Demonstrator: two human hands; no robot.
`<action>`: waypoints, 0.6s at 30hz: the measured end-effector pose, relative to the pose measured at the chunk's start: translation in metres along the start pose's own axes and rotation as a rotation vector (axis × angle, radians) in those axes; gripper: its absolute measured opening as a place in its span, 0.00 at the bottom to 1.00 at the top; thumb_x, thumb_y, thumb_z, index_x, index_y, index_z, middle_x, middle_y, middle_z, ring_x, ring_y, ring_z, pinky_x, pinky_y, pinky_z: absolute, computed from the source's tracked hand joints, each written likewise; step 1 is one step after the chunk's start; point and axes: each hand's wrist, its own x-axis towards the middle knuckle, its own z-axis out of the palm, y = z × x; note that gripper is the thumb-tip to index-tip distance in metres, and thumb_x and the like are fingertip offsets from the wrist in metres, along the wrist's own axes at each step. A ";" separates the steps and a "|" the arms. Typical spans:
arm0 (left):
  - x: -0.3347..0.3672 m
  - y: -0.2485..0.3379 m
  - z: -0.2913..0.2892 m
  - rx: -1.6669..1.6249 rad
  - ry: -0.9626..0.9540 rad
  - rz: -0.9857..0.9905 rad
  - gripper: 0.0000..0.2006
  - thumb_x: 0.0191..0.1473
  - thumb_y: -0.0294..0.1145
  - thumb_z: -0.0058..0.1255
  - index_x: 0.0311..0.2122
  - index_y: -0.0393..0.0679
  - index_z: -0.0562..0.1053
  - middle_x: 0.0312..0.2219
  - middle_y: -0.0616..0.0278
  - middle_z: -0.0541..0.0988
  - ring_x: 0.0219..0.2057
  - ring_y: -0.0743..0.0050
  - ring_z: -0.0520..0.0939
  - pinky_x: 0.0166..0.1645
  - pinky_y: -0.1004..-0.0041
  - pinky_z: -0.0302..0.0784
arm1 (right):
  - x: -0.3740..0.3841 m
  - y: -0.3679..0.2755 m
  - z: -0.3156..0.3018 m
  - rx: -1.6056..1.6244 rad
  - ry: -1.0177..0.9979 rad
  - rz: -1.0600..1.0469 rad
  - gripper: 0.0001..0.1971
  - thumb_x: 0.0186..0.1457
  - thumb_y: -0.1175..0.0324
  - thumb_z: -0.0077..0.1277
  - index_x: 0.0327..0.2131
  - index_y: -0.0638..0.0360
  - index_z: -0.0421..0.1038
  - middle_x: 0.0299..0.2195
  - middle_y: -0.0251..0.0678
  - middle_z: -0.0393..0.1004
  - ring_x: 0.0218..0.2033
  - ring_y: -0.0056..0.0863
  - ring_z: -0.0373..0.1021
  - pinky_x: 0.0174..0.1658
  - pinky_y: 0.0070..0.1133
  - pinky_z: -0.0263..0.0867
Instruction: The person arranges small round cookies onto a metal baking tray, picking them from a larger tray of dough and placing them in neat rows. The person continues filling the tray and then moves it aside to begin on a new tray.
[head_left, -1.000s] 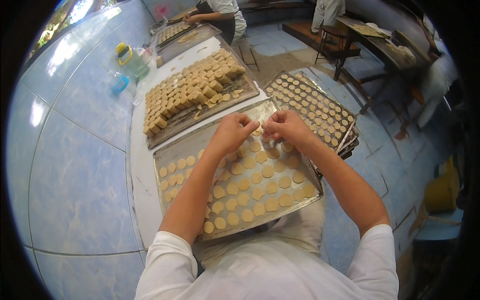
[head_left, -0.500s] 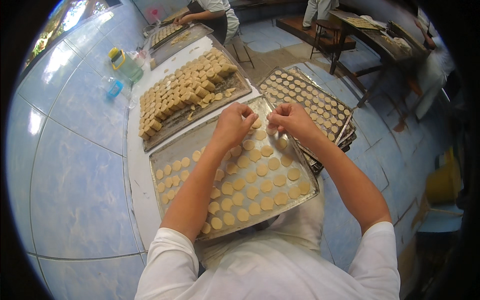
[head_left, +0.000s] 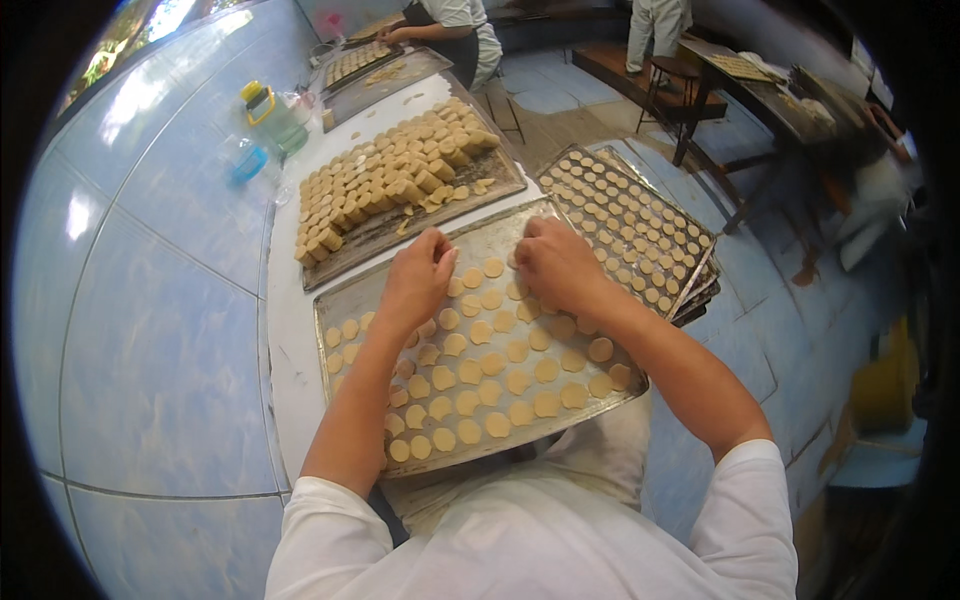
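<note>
A metal baking tray (head_left: 440, 465) sits in front of me, with rows of flat, pale dough rounds (head_left: 492, 363) across it. Over the tray's far middle, my left hand (head_left: 424, 275) has its fingers and thumb pressed together; whatever they may hold is hidden. My right hand (head_left: 556, 262) is closed at the far right part of the tray, its fingertips pinching a dough round (head_left: 513, 259) that shows only at its edge. Just beyond the tray, a dark board (head_left: 372, 252) bears tight rows of stacked dough rounds (head_left: 375, 185) and some loose scraps.
More trays of dough rounds (head_left: 625, 225) are stacked at the right. A green bottle with a yellow lid (head_left: 275, 118) stands by the tiled wall (head_left: 150, 360). Another person (head_left: 450, 30) works over a tray at the far end. A dark table (head_left: 790, 110) stands far right.
My hands have moved apart, the left one going left and nearer me, the right one turning knuckles-up over the tray. The whole view has shifted slightly.
</note>
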 end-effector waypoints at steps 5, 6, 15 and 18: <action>0.001 -0.044 -0.034 -0.005 -0.020 -0.057 0.11 0.63 0.34 0.57 0.45 0.39 0.78 0.33 0.54 0.83 0.34 0.61 0.82 0.43 0.63 0.78 | -0.007 0.002 -0.023 0.151 0.017 0.165 0.08 0.55 0.69 0.58 0.37 0.57 0.83 0.39 0.45 0.79 0.45 0.47 0.76 0.49 0.37 0.73; 0.010 -0.049 -0.039 -0.006 -0.030 -0.080 0.11 0.63 0.35 0.57 0.46 0.39 0.79 0.35 0.56 0.83 0.36 0.63 0.82 0.44 0.65 0.78 | -0.005 -0.003 -0.024 0.172 -0.028 0.162 0.08 0.55 0.68 0.58 0.37 0.57 0.83 0.39 0.45 0.79 0.44 0.47 0.77 0.48 0.37 0.73; -0.010 -0.143 -0.101 -0.215 0.268 -0.137 0.16 0.62 0.31 0.57 0.52 0.37 0.77 0.42 0.57 0.85 0.43 0.66 0.84 0.51 0.67 0.79 | 0.040 -0.053 -0.023 0.172 -0.177 0.006 0.09 0.57 0.70 0.60 0.37 0.65 0.81 0.36 0.43 0.81 0.33 0.33 0.77 0.41 0.29 0.73; -0.041 -0.179 -0.104 -0.297 0.450 -0.260 0.15 0.61 0.31 0.59 0.51 0.38 0.78 0.37 0.60 0.84 0.39 0.70 0.83 0.47 0.69 0.79 | 0.072 -0.063 0.003 0.181 -0.193 -0.071 0.11 0.56 0.70 0.61 0.40 0.66 0.79 0.37 0.43 0.82 0.36 0.34 0.78 0.43 0.30 0.74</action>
